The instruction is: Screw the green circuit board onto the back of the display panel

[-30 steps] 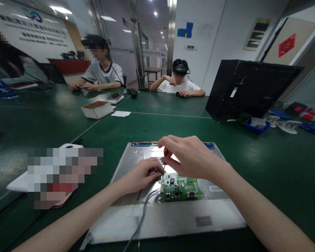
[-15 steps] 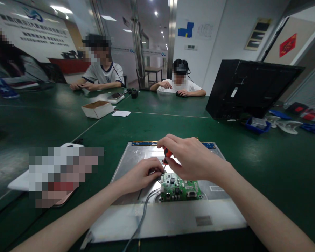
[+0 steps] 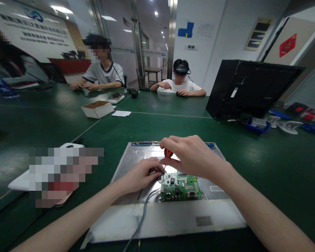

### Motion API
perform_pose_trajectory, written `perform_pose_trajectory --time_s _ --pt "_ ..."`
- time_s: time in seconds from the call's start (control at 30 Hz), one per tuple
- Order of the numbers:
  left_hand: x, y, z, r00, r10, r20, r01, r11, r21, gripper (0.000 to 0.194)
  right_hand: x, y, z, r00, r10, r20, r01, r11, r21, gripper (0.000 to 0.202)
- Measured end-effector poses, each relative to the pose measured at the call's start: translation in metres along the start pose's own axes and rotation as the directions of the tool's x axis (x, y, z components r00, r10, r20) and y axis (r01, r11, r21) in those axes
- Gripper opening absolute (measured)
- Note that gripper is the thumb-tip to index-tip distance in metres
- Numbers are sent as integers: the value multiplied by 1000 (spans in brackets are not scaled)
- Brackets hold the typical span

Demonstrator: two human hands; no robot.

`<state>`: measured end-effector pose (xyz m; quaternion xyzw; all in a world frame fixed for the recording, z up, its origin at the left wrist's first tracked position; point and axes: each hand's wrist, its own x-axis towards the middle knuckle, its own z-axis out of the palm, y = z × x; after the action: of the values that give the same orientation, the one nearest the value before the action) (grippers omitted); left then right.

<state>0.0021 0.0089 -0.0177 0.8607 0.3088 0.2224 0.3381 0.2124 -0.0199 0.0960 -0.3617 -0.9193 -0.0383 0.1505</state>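
Observation:
A green circuit board (image 3: 182, 187) lies on the silver back of a flat display panel (image 3: 170, 224). My right hand (image 3: 191, 154) is closed round the red-and-black handle of a screwdriver (image 3: 168, 153), its thin shaft pointing down at the board's upper left corner. At that same corner my left hand (image 3: 148, 172) has its fingers curled in a pinch beside the screwdriver tip; anything between those fingertips is hidden. Grey cables (image 3: 144, 211) run from the board's left side toward the panel's near edge. Along the panel's far edge sits a narrow blue strip board (image 3: 144, 144).
A black monitor (image 3: 252, 87) stands at the right, near a blue tray (image 3: 257, 126). Left of me lie blurred phone-like items (image 3: 65, 175). A white open box (image 3: 97, 109) is farther back. Several people sit across the green table (image 3: 157, 122).
My right hand has turned slightly about the screwdriver handle, its thumb and fingers shifting, and more of the board's top edge shows. The left hand stays at the corner.

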Motion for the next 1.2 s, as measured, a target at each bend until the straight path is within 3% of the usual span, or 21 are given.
perform_pose_trajectory --time_s 0.3,0.73,0.93,1.2 --pt "1 -1 -2 1000 7 28 -7 1000 1 11 -4 -1 2 999 -48 -18 50 991 128 33" --pt "0 -1 1 1000 3 -5 -3 1000 -6 10 0 -1 0 1000 -2 -6 2 1000 0 19" --pt "1 -1 0 1000 19 -5 -19 1000 -2 10 -3 -1 1 998 -52 -36 56 994 99 22" --pt "1 0 -2 1000 12 10 -12 1000 5 10 -3 0 3 1000 -15 -23 19 988 156 21"
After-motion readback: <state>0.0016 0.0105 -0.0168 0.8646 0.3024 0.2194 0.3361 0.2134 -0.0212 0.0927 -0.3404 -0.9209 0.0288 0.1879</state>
